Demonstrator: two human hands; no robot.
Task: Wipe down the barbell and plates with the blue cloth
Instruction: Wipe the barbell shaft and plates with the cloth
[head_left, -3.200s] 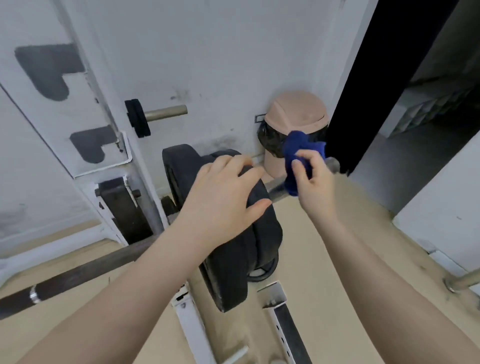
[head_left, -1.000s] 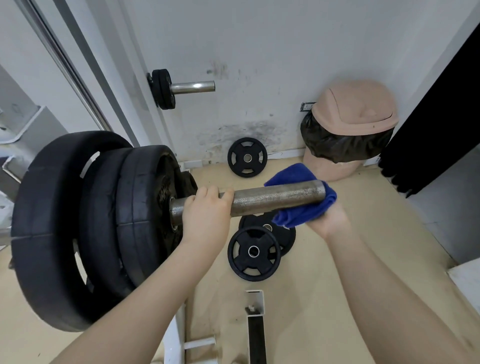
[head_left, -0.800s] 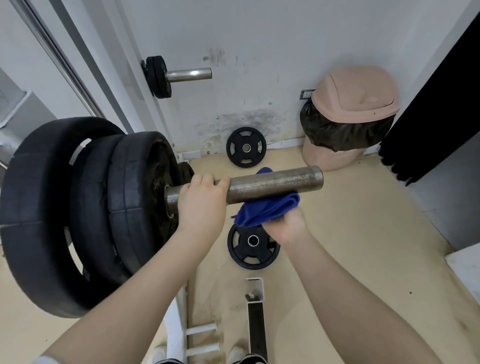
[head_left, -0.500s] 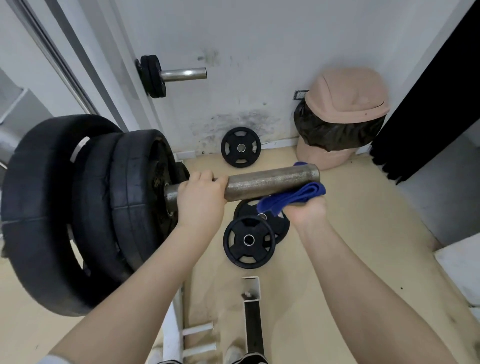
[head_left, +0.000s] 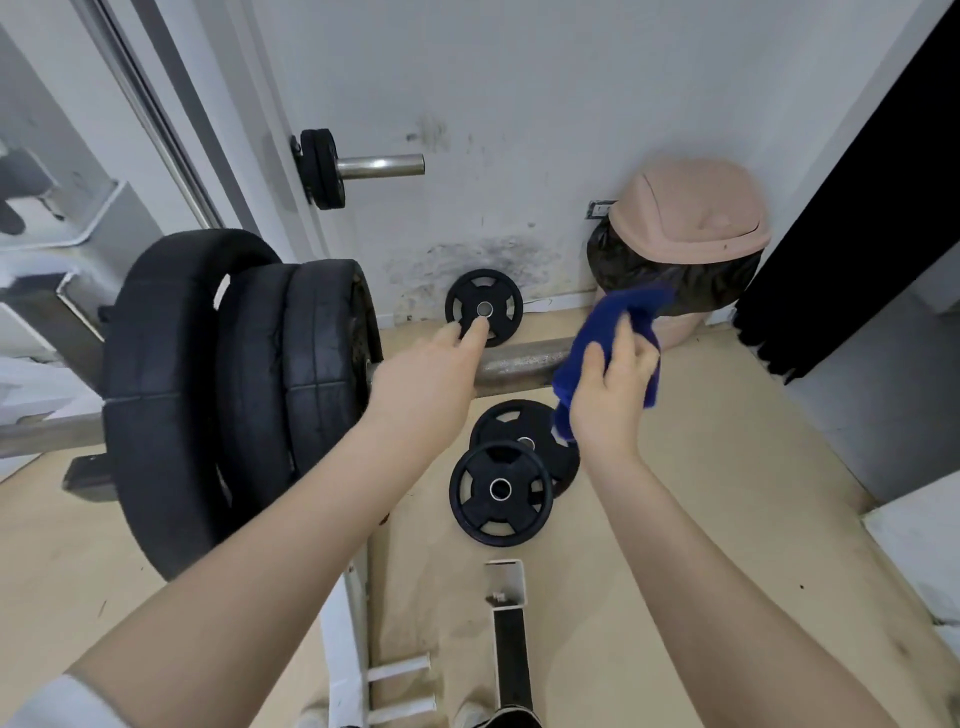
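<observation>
Left hand: your left hand (head_left: 415, 379) is over the bar, fingers straight and reaching forward, gripping nothing.
Right hand: your right hand (head_left: 608, 395) clutches the blue cloth (head_left: 613, 332), fingers curled into its folds.
Cloth: bunched up at the outer end of the bar's sleeve (head_left: 524, 358), covering the tip; you cannot tell whether it presses on the metal.
Bar: the barbell (head_left: 47, 434) sits in the rack (head_left: 67, 291), with the three big plates (head_left: 249, 384) packed together on the sleeve just left of your left hand.
Floor: two small plates (head_left: 501, 491) lie overlapped below the sleeve; a third (head_left: 484, 307) leans on the wall by the bin (head_left: 685, 228).
Risk: with neither hand steadying the bar, a hard push at the sleeve end could roll or rock it in the rack.
Risk: no collar shows outside the plates, so rubbing towards you may nudge the outer plate along the sleeve.
Risk: a wadded cloth wipes in patches; rust spots would be skipped.
</observation>
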